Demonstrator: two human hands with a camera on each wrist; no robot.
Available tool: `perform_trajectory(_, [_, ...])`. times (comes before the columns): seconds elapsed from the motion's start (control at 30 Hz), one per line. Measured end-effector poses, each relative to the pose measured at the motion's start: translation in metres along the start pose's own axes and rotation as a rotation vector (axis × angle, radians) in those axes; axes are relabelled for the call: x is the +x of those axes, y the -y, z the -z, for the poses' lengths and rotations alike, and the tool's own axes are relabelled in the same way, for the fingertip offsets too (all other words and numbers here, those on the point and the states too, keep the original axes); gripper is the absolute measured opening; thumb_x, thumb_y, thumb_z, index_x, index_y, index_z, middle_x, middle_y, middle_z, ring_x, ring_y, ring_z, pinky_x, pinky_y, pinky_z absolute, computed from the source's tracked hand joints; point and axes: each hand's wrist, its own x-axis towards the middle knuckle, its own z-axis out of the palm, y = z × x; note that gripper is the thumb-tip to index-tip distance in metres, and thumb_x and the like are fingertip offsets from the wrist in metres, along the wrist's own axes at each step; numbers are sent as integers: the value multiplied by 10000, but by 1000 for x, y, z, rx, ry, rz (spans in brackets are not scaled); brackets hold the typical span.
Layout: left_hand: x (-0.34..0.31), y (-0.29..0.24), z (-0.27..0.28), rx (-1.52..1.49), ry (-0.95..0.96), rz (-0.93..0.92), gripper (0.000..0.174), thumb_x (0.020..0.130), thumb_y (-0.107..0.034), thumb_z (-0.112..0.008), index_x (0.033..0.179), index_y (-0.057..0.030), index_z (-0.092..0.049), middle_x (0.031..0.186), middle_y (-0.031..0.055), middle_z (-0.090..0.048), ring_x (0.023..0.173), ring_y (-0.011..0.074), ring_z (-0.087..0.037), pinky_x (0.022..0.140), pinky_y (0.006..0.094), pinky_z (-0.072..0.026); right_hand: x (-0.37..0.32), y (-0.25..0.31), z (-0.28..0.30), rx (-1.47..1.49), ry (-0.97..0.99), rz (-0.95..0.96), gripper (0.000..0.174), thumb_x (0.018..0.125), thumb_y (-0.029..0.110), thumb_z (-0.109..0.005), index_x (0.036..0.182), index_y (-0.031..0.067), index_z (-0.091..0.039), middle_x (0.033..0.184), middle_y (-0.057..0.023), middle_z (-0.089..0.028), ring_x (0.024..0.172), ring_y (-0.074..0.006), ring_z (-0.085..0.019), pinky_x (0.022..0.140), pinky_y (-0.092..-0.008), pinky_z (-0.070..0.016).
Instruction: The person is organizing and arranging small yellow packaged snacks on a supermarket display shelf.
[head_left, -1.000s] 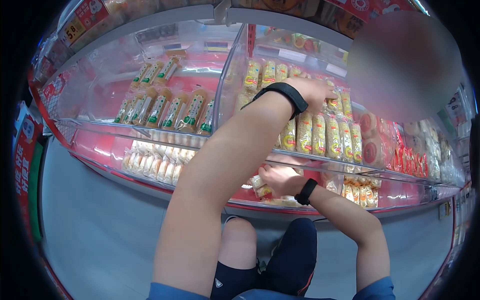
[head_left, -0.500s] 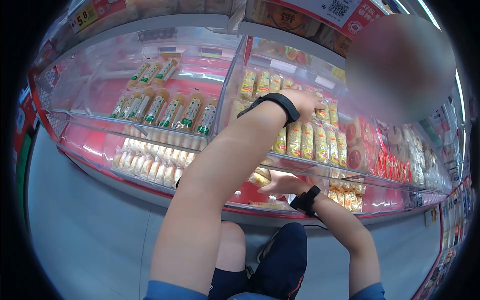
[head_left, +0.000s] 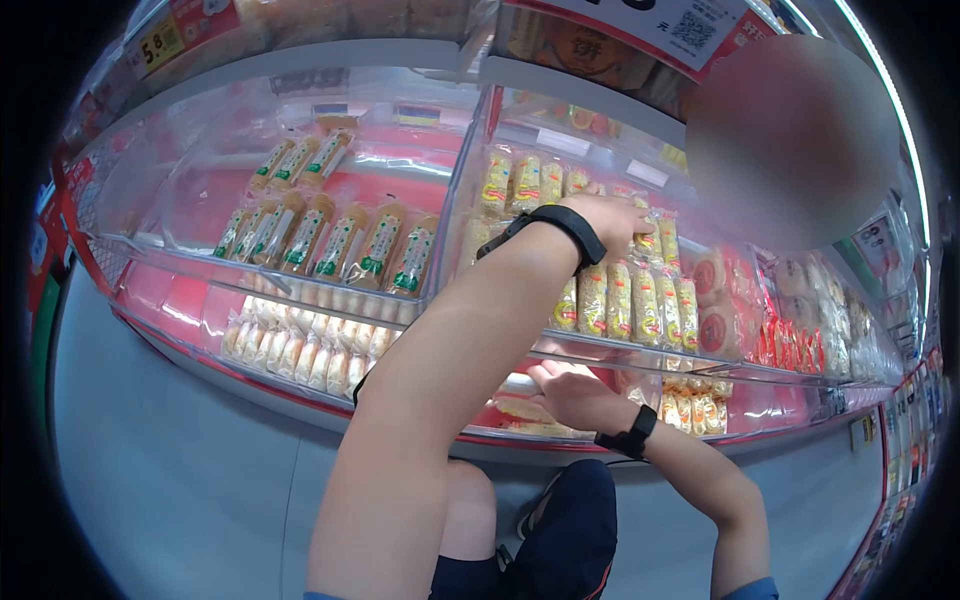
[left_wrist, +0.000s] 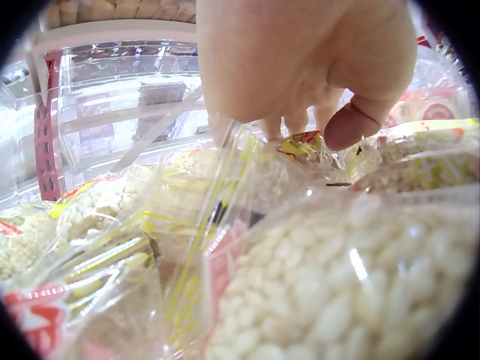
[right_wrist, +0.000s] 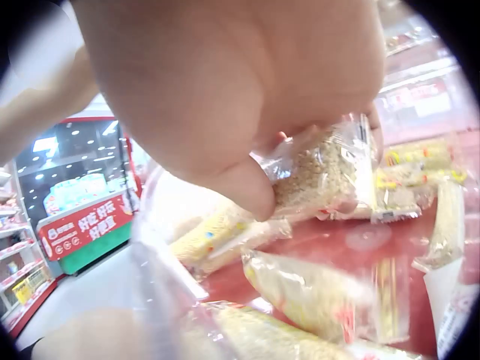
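My left hand (head_left: 612, 222) reaches over the upper shelf among rows of clear-wrapped puffed-grain rolls (head_left: 620, 302). In the left wrist view its thumb and fingers pinch one wrapped roll (left_wrist: 304, 144), whose lower part is hidden by other packs. Below the shelf's front edge, my right hand (head_left: 585, 393) is in the lower tray. The right wrist view shows its thumb and fingers gripping a clear-wrapped puffed-grain roll (right_wrist: 319, 174); the hand covers part of it. Beneath this hand, loose wrapped rolls (right_wrist: 300, 289) lie on the red tray floor (right_wrist: 352, 244).
A clear shelf front (head_left: 640, 342) runs between the two levels. Green-labelled packs (head_left: 340, 245) stand left of an upright clear divider (head_left: 462, 190). Small wrapped cakes (head_left: 300, 355) fill the lower left, and round red-printed packs (head_left: 715, 325) stand at the right.
My right hand has turned and shifted slightly right, so the roll it holds no longer shows in the head view. The left hand stays among the upper rolls.
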Motion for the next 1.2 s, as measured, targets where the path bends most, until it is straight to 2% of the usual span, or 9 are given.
perform_trajectory(0.1, [0,-1,2,-31,10,-5,807,661,-57,-625,1399,-225,-343,1489,30,-257,1386,241,-190,1111,525,-137,-46,21,34,-57,-267,373,221,740,142,-622,906,33,-526,874,-118,-561,855,-291,-576,787,-412,-449])
perform_trajectory(0.2, [2,-2,1,-15,0,4,818,652,-37,-596,1403,-228,-334,1493,32,-249,1388,236,-188,1109,536,-125,-82,37,73,-168,-582,577,397,617,120,-685,1004,75,-608,839,-64,-521,780,-219,-544,734,-384,-429])
perform_trajectory(0.4, [2,-3,3,-11,11,-16,800,670,-23,-572,1408,-208,-326,1497,54,-236,1392,234,-181,1101,551,-123,-123,19,130,-197,-1033,338,487,566,31,-706,1043,123,-687,514,12,-394,416,-153,-413,415,-285,-334])
perform_trajectory(0.47, [2,-2,2,-16,10,-30,794,679,-29,-577,1410,-208,-323,1497,52,-238,1390,231,-188,1100,553,-125,-123,23,140,-52,-1070,264,418,650,-21,-678,1054,86,-676,605,-56,-579,487,-190,-560,444,-285,-422])
perform_trajectory(0.57, [1,-4,4,-1,6,-26,758,708,-64,-596,1402,-218,-335,1492,47,-249,1387,215,-194,1094,560,-149,-123,16,139,81,-1085,264,331,739,-71,-619,1040,55,-672,817,-136,-681,697,-238,-676,588,-284,-530])
perform_trajectory(0.67, [0,-5,4,0,-3,-28,757,702,-63,-598,1397,-224,-344,1491,48,-251,1388,208,-191,1090,571,-151,-123,11,134,222,-1043,263,387,758,-109,-565,1111,38,-631,971,-147,-666,902,-219,-660,751,-283,-530])
perform_trajectory(0.9, [3,-3,1,-1,3,-21,808,674,-57,-622,1406,-231,-327,1497,45,-235,1391,201,-180,1097,568,-132,-118,-3,133,1401,-593,359,721,646,-141,-334,1349,18,-329,1313,-189,-424,1220,-284,-460,1014,-391,-387])
perform_trajectory(1.0, [5,-3,1,-1,17,-6,831,664,-52,-631,1411,-236,-316,1498,44,-230,1393,198,-173,1101,565,-124,-114,-4,136,1713,-533,355,492,831,71,-532,1297,80,-374,1268,-199,-462,1132,-309,-512,936,-393,-442])
perform_trajectory(1.2, [0,-6,6,21,23,-38,760,711,-89,-603,1409,-188,-322,1489,72,-252,1391,232,-182,1109,518,-131,-99,-15,140,1639,-646,254,327,916,132,-514,1213,138,-377,1227,-160,-506,1036,-242,-557,836,-327,-455])
